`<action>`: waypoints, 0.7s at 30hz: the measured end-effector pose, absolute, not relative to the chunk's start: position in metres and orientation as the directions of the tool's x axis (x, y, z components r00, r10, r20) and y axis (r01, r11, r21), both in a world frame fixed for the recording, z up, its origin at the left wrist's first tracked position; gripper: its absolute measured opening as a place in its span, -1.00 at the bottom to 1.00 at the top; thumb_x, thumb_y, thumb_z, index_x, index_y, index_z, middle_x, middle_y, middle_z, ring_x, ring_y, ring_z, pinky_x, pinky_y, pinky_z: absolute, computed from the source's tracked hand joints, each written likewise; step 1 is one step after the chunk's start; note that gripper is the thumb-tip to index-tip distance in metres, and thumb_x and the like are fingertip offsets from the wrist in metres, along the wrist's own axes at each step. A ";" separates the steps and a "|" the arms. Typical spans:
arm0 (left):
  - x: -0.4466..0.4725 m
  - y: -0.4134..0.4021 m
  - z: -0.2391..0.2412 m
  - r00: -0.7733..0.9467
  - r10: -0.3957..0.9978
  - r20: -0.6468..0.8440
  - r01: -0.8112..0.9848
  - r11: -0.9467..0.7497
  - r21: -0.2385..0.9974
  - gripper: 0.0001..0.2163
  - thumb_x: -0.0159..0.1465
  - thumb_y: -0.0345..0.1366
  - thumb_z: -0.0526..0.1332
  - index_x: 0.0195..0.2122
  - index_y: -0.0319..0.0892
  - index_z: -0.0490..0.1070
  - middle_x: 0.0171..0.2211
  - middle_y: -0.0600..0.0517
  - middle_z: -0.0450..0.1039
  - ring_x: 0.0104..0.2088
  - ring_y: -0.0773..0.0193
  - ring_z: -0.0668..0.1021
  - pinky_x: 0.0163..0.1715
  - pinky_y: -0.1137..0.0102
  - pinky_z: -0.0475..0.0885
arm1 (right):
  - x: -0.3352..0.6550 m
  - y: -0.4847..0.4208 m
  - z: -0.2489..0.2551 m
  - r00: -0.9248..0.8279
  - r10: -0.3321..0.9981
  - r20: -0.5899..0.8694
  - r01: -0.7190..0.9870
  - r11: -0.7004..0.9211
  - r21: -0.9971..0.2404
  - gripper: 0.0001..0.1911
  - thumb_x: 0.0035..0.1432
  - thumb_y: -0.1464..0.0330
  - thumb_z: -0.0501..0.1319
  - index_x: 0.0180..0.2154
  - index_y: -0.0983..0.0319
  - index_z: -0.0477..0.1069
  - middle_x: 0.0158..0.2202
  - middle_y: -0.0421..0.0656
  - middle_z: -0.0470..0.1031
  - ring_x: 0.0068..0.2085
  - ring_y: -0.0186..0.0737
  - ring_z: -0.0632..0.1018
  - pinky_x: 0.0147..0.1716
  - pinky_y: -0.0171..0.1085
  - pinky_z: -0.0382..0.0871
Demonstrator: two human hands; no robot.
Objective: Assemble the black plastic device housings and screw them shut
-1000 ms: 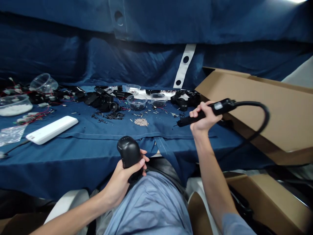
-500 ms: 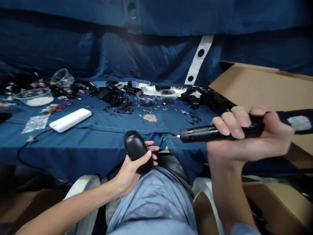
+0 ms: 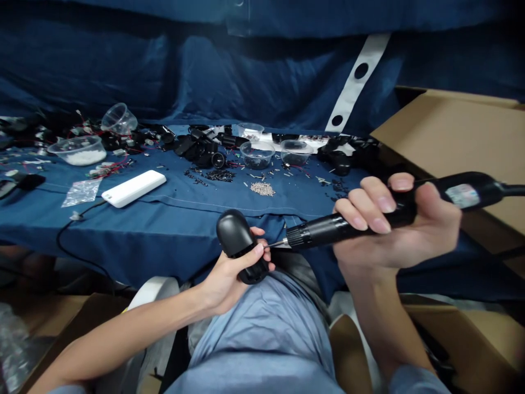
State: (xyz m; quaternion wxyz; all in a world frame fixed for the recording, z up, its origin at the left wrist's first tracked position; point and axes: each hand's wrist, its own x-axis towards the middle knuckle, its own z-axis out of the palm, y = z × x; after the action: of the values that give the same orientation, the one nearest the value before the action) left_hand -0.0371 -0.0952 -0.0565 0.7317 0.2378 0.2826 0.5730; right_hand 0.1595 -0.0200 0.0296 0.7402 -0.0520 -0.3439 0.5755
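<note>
My left hand [image 3: 227, 276] is closed around a rounded black plastic device [image 3: 238, 243], held just above my lap at the table's front edge. My right hand [image 3: 396, 227] grips a black corded electric screwdriver [image 3: 328, 230] held level, its thin bit pointing left. The bit tip sits right at the device's right side, by my left fingertips. A label shows on the screwdriver's rear end [image 3: 463, 194], where the cable leaves to the right.
The blue-clothed table [image 3: 172, 230] carries a white flat box [image 3: 133, 188], clear plastic bowls [image 3: 256, 155], a tub of white bits [image 3: 77, 150], black parts [image 3: 200, 148], loose screws [image 3: 262, 189] and red wires. Open cardboard boxes stand at right [image 3: 459, 137] and below [image 3: 463, 339].
My right hand has brought the screwdriver from over the table down and left until its bit meets the device. The left hand raised the device slightly. The view shifted down and left.
</note>
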 end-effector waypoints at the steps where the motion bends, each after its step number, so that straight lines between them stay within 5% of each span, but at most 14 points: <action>1: -0.037 -0.095 -0.056 0.179 0.973 -0.148 -0.702 0.232 0.673 -0.70 0.22 -0.39 0.51 -0.05 -0.12 0.54 -0.27 0.06 0.49 -0.25 0.34 0.55 -0.18 0.32 0.61 | 0.160 -0.020 0.029 0.102 0.886 0.453 -0.814 0.336 -0.474 -0.78 -0.12 0.28 0.44 -0.49 0.26 0.49 -0.64 -0.36 0.30 -0.75 -0.57 0.14 -0.77 -0.43 0.09; 21: -0.037 -0.094 -0.051 0.107 0.958 -0.267 -0.692 0.265 0.672 -0.65 0.20 -0.38 0.52 -0.04 -0.10 0.46 -0.30 0.08 0.47 -0.25 0.33 0.53 -0.19 0.36 0.59 | 0.157 -0.030 0.029 0.120 0.857 0.500 -0.730 0.418 -0.541 -0.84 -0.08 0.29 0.37 -0.47 0.19 0.43 -0.63 -0.37 0.25 -0.74 -0.55 0.08 -0.76 -0.35 0.06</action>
State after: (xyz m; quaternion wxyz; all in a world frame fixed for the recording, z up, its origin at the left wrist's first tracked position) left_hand -0.0366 -0.0940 -0.0511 0.7179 0.1947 0.3418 0.5743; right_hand 0.1567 -0.0297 0.0294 0.7441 -0.0808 -0.3941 0.5333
